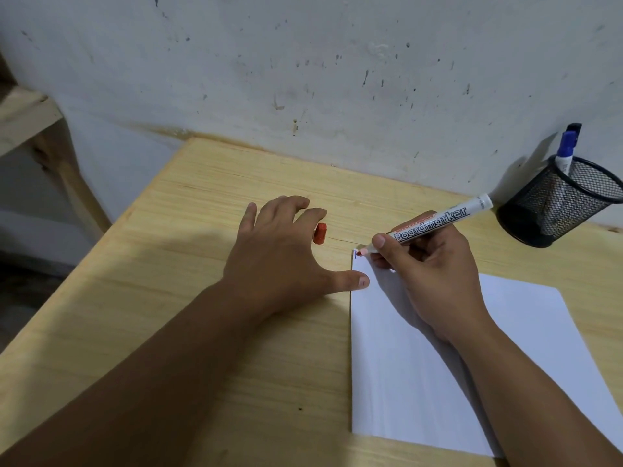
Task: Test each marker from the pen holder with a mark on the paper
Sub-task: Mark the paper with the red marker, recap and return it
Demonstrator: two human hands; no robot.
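My right hand (431, 274) grips an uncapped white board marker (438, 222) with red lettering. Its red tip touches the far left corner of the white paper (404, 365), next to a short blue mark. My left hand (279, 254) rests palm down on the wooden table (168, 298), thumb pressing the paper's left edge. The marker's red cap (320, 233) shows under my left fingers; whether they pinch it is unclear. A black mesh pen holder (559, 203) stands at the far right with a blue-capped marker (566, 153) and a dark-capped one behind it.
A stained white wall runs along the table's far edge, close behind the pen holder. A wooden shelf frame (30, 119) stands to the left of the table. The table's left edge drops off to a dark floor.
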